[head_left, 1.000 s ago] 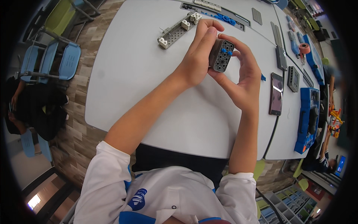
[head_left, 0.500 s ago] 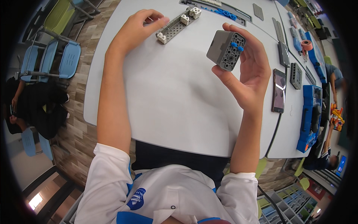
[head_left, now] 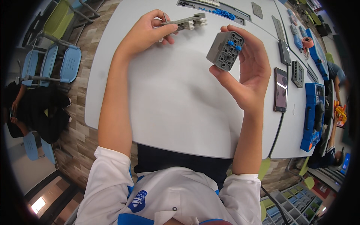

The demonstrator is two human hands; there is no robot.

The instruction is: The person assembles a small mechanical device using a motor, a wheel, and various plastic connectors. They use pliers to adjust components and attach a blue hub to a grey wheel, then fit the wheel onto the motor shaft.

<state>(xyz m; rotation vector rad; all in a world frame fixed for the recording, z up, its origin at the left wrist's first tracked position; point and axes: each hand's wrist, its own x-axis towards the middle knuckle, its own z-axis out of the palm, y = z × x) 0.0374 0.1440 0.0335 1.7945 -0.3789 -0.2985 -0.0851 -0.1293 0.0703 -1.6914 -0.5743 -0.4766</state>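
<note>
My left hand (head_left: pixel 152 32) grips one end of a grey building-brick plate (head_left: pixel 191 18) that carries white blocks. The plate is tilted on its edge over the far part of the table, and the far end of it is blurred by motion. In my right hand (head_left: pixel 249 63) is a grey building-set motor block (head_left: pixel 225 50), held between thumb and fingers. Its darker end face has round holes and two small blue pegs (head_left: pixel 234 45) stuck in it. A gap of white tabletop separates the block from the plate.
A grey tray (head_left: pixel 240 17) with blue parts lies at the table's far edge. To my right are a phone (head_left: pixel 280 90), a grey frame piece (head_left: pixel 297 74) and an open blue case (head_left: pixel 313 116). Other people (head_left: pixel 41 101) sit left and work at right. Blue chairs (head_left: pixel 70 63) stand left.
My left hand has closed on the plate, which lay on the table, and has lifted and turned it. My right hand has tilted the motor block slightly.
</note>
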